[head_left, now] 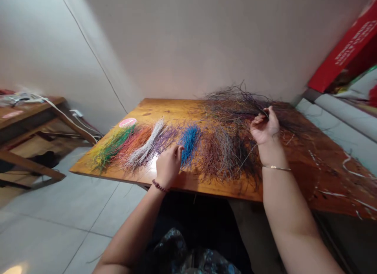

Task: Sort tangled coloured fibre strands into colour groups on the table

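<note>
Two hands of mine are over the tabletop [173,108]: the right hand [266,126] has its fingers curled closed around dark strands [235,98], which spread to its left along the far edge by the wall, while the left hand [168,164] is bent inward just in front of the blue bundle [190,137]. Beyond my right hand and further right sits a red box [344,46] with white lettering, cut off by the edge of my view; I cannot tell what is inside. My left fingertips are turned away from me, so I cannot tell how tightly they close or whether they pinch a strand. Where the dark strands tangle behind my right hand, single ones are hard to make out. Left of my left hand lie the white bundle [149,142], the orange strands [141,136] and, farther out, the green bundle [118,144], with a pink disc [127,122] just behind it. Between my hands, the brown strands [211,148] and grey strands [226,150] overlap loosely. To the right of my right forearm, white strips [332,194] are scattered. Far left of my left hand, a side table [26,113] with a white cable [63,114] is partly out of view.
</note>
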Demonstrator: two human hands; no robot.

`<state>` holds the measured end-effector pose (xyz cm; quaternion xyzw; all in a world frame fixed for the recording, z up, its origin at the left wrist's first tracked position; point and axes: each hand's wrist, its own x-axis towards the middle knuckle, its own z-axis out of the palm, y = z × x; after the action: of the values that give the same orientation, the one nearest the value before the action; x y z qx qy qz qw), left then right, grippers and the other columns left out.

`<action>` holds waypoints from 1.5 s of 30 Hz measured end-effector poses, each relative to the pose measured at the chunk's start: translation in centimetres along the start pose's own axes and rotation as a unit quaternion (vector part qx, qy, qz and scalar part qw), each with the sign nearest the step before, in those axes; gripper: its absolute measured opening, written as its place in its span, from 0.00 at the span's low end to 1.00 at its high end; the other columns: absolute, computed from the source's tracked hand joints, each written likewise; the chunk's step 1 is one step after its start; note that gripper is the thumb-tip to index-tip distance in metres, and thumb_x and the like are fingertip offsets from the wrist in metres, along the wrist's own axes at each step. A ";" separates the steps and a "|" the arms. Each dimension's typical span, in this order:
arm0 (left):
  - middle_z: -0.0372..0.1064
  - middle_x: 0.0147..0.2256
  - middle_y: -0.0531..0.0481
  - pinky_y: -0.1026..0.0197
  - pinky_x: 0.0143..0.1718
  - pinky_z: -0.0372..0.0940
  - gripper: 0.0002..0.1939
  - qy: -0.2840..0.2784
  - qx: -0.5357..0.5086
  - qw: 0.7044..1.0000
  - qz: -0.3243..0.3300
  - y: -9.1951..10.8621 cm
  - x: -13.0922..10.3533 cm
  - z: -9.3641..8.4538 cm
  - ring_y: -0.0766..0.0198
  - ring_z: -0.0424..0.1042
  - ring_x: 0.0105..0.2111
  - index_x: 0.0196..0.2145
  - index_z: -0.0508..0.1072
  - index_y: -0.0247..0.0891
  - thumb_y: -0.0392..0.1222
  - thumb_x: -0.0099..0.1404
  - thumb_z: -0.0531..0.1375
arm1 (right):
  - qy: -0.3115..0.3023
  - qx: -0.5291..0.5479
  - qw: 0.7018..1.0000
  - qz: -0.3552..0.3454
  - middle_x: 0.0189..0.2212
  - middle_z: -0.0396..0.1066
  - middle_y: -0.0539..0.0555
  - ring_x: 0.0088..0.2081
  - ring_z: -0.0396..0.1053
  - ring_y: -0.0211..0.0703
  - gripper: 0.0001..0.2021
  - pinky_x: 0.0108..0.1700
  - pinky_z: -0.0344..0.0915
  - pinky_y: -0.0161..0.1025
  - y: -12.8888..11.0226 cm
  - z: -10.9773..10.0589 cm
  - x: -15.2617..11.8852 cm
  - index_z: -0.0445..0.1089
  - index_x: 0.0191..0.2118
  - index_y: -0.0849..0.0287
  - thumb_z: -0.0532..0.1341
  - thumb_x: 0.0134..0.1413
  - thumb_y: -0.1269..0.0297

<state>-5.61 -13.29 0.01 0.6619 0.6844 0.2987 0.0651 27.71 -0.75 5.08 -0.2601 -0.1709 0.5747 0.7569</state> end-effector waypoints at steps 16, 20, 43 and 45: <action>0.62 0.21 0.50 0.65 0.25 0.54 0.27 -0.222 -0.286 0.929 0.072 2.0 12.1 2.2 0.67 0.60 0.21 0.31 0.77 0.34 0.61 0.69 0.54 | -0.003 0.036 0.999 0.016 0.15 0.63 0.40 0.14 0.61 0.25 0.14 0.17 0.61 0.22 1.0 -1.1 0.8 0.65 0.30 0.56 0.68 0.57 0.56; 0.56 0.22 0.55 0.68 0.21 0.46 0.20 -0.210 -0.444 0.871 -0.027 0.4 12.7 3.9 0.73 0.53 0.19 0.39 0.77 0.31 0.54 0.66 0.59 | 0.001 0.012 1.000 0.026 0.14 0.62 0.39 0.13 0.60 0.26 0.14 0.16 0.61 0.22 1.3 -0.8 0.6 0.65 0.30 0.56 0.68 0.57 0.55; 0.78 0.34 0.43 0.63 0.33 0.65 0.19 -0.182 -0.429 0.883 0.059 1.1 12.3 5.3 0.66 0.71 0.29 0.46 0.79 0.30 0.47 0.63 0.64 | -0.002 0.014 0.999 0.049 0.15 0.61 0.42 0.14 0.60 0.26 0.14 0.16 0.61 0.24 1.9 -1.0 0.7 0.64 0.29 0.57 0.58 0.68 0.59; 0.78 0.34 0.42 0.62 0.34 0.66 0.20 -0.170 -0.433 0.883 0.059 0.9 12.7 5.8 0.64 0.72 0.30 0.45 0.79 0.31 0.49 0.62 0.66 | -0.008 0.020 0.999 0.048 0.15 0.62 0.42 0.14 0.60 0.26 0.15 0.16 0.61 0.24 1.8 -1.1 0.7 0.64 0.29 0.57 0.57 0.68 0.59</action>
<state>-3.53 0.50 -0.36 0.6477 0.4247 0.4515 0.4430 27.11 0.12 3.09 -0.2480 -0.1529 0.6158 0.7321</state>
